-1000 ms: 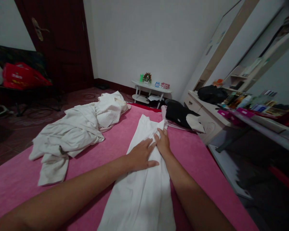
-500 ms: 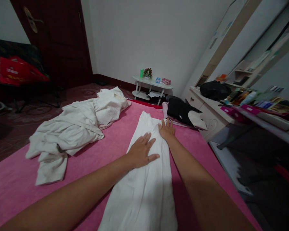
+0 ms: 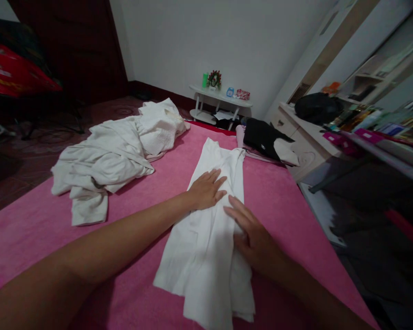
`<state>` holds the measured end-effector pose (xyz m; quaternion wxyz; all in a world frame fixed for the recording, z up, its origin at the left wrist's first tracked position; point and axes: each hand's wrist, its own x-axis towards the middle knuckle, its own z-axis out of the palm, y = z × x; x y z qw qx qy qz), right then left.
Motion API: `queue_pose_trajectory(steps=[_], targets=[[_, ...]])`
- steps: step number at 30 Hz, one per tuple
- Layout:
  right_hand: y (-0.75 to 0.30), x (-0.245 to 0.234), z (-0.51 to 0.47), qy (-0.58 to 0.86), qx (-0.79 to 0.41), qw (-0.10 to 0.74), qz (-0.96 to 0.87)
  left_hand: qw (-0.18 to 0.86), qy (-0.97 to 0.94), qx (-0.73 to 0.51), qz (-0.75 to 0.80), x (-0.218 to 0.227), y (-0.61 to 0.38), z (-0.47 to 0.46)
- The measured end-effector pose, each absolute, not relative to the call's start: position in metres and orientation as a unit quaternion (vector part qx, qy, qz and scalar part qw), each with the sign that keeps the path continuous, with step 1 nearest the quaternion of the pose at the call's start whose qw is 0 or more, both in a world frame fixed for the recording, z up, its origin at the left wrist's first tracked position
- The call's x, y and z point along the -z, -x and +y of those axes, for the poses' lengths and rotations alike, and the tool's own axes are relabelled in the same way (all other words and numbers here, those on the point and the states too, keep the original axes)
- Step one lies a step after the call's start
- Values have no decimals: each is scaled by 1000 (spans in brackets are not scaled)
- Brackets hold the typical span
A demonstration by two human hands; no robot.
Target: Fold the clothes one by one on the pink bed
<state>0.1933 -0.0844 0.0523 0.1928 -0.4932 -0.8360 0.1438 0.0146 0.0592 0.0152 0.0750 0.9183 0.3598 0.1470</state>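
A white garment (image 3: 206, 243), folded into a long strip, lies lengthwise in front of me on a pink bed cover (image 3: 134, 256). My left hand (image 3: 208, 190) rests flat on its upper half with the fingers spread. Along the garment's right edge is my right hand (image 3: 253, 229), its fingers apart and slightly curved; whether the fingertips touch the cloth I cannot tell. The near end of the garment has uneven layers, with its hem spread out.
A heap of white clothes (image 3: 113, 146) lies on the bed's left side. Folded clothes with a black top (image 3: 263, 140) sit at the far right corner. Beyond stand a small white table (image 3: 213, 95) and a dresser (image 3: 306, 142). A red bag (image 3: 13, 73) is at far left.
My right hand has come back from the garment's far right corner to its middle right edge. My left hand stays on the cloth. The view has tilted down, showing the near hem.
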Motion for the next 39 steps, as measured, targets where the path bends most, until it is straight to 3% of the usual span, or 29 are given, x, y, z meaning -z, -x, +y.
queue_pose_trajectory(steps=[5,8,11,15,17,23,26,32,35,39], targets=[[-167,-97,-130,319,-193,95,-923,66,-918,-148,363,-13,-15,59],[-158,-101,-133,275,-192,85,-938,65,-917,-153,363,-14,-14,58],[-154,-100,-133,289,-222,118,-924,64,-917,-158,360,-15,-14,57],[-155,-98,-120,365,-357,241,-825,63,-918,-163,355,-14,-13,58],[-159,-96,-110,386,-404,262,-787,64,-918,-167,353,-14,-12,58],[-174,-93,-103,367,-300,110,-874,71,-916,-180,351,-13,-12,58],[-174,-88,-109,359,-237,78,-900,81,-915,-186,348,-14,-12,58],[-168,-75,-110,277,-191,223,-915,152,-898,-237,338,-15,-8,61],[-174,-77,-114,284,-255,280,-881,216,-869,-294,335,-15,-6,63],[-179,-84,-104,433,-408,362,-718,298,-832,-333,329,-18,-7,66]])
